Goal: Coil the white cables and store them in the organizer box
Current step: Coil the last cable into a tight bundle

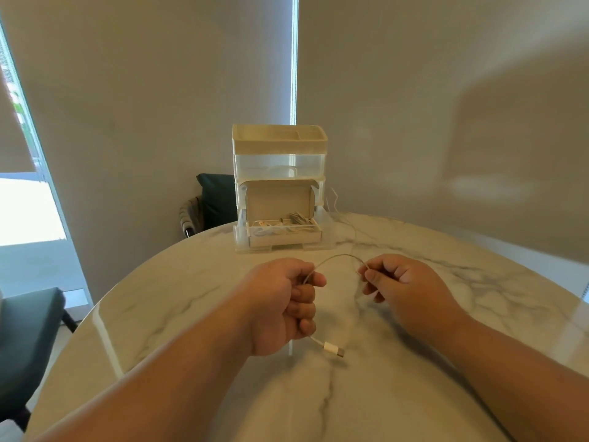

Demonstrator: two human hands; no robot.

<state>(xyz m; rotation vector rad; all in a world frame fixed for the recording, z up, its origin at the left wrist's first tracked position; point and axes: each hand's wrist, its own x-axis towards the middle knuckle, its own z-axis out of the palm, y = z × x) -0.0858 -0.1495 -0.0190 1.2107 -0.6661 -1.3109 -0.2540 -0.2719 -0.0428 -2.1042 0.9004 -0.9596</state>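
My left hand (280, 301) is closed as a fist around the white cable (338, 257). The short end comes out below my little finger, and its plug (334, 349) hangs very near the marble table (191, 298); I cannot tell if it touches. Above this fist the cable rises in an arch and crosses to my right hand (404, 288), which pinches it between thumb and forefinger, the other fingers curled. To coil well, I think the left fist should be the firm anchor, and the right pinch should come toward it to lay even loops, letting the cable slide without twist. The organizer box (280, 154) stands beyond both grips, and the open cardboard box (280, 199) at its foot has small things inside
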